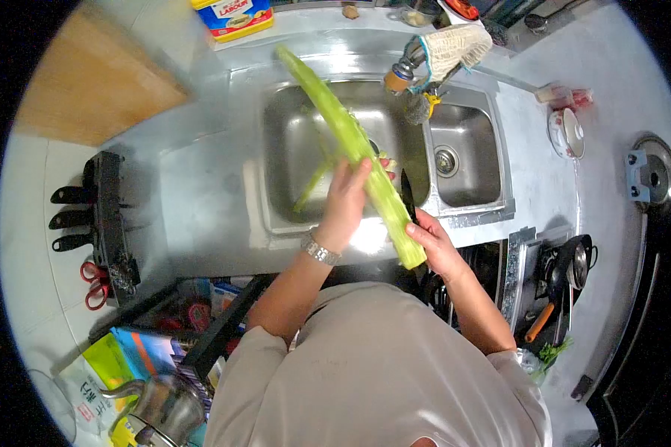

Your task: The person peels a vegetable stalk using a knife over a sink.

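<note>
A long, pale green peeled stalk, probably celtuce (pixel 335 115), slants across the large sink basin (pixel 270 160), its near end close to my body. Around its middle my left hand (pixel 344 200) is closed, with a metal watch on the wrist. My right hand (pixel 438 244) grips a dark-bladed knife (pixel 407 195), its handle mostly hidden by the fingers. The right thumb rests against the stalk near its lower end, and the blade lies just right of the stalk. Green peel strips (pixel 313 185) lie in the basin below.
A faucet (pixel 399 77) with a cloth glove (pixel 455 51) hangs over the sink, left of the small basin (pixel 470 182). Knives in a rack (pixel 110 216) and red scissors (pixel 95 285) are at left. A wok (pixel 561 279) sits right; a metal kettle (pixel 170 402) stands lower left.
</note>
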A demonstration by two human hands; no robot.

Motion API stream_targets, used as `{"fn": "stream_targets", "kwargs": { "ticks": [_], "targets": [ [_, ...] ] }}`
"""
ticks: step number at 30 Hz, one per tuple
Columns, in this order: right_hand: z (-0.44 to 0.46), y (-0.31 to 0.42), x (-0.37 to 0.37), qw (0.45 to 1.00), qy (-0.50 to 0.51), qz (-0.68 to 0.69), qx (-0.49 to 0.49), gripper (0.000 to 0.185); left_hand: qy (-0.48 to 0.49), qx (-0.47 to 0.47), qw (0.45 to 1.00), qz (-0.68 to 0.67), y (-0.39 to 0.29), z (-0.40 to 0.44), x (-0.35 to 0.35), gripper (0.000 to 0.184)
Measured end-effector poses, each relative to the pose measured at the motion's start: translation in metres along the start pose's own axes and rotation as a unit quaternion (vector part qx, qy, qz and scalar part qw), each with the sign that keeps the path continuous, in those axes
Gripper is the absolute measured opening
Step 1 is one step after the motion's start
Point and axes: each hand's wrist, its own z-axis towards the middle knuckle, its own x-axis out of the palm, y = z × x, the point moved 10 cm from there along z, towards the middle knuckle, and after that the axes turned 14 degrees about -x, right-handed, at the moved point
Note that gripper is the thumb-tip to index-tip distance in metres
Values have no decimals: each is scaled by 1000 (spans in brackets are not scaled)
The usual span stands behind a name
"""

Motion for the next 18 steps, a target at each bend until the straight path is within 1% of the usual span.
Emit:
{"fn": "stream_targets", "kwargs": {
  "ticks": [6,7,8,10,12,13,15,18],
  "targets": [
    [-5,7,4,999,5,40,-2,45,16,5,999,-38,-4,3,0,31],
    [-5,9,5,999,25,35,-7,44,17,5,999,-37,-5,4,0,31],
    [-5,10,6,999,42,29,-13,44,19,0,999,-40,-4,6,1,32],
    [-5,14,4,999,32,22,-7,43,23,-9,999,-42,2,10,-1,35],
    [-4,14,1,1000,17,20,1,43,62,-33,994,-85,6,16,1,44],
    [-4,14,1,1000,17,19,-1,43,63,-32,994,-84,5,16,2,44],
    [-2,15,-2,1000,10,-19,-8,41,67,-31,993,-88,1,15,6,53],
    [2,17,-3,999,14,-41,-26,45,93,-35,990,-101,-5,13,16,54]
  ]
}}
